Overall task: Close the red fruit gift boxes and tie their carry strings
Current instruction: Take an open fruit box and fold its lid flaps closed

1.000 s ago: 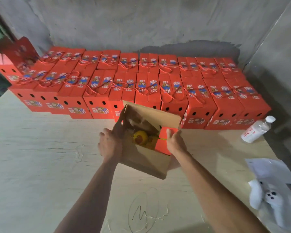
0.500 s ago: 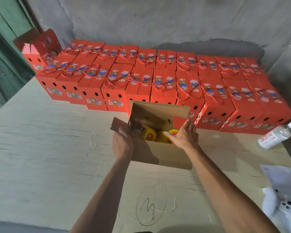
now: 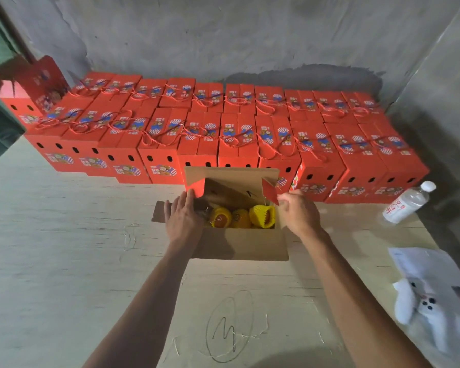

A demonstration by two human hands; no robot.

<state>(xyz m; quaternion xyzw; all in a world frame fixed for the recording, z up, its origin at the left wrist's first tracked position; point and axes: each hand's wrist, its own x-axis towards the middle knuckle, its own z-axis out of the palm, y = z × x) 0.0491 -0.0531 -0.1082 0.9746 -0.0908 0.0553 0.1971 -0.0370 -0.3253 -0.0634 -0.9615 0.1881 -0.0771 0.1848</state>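
Across the whole lower frame runs a pale wooden tabletop [image 3: 64, 248] with a scribbled oval mark near the bottom middle, and grey concrete walls [image 3: 250, 35] fill the top. Next biggest is the block of closed red boxes [image 3: 223, 128], two rows deep across the middle of the frame, strings looped over their lids; the back row is partly hidden by the front one, and the printed art is too small to read. At the upper left one more red box [image 3: 24, 91] stands with its lid up, cut off by blur and the green edge of the frame.

Dead centre sits the open box [image 3: 239, 243], touching the front row, brown inside, flaps up. Its left side flap lies folded outward, mostly hidden under the left hand [image 3: 182, 221], which rests flat on it with fingers straight and together. The right hand [image 3: 299, 213] pinches the red right flap [image 3: 270, 191] by its lower corner, thumb and fingertips closed on it. Inside are yellow net-wrapped fruits [image 3: 239, 217]; how many sit deeper in, can't tell.

Lower right there's a white bag [image 3: 436, 296], cut off by the frame edge, contents unclear. Above it lies a plastic water bottle [image 3: 406, 203] on its side, just beside the rightmost boxes.
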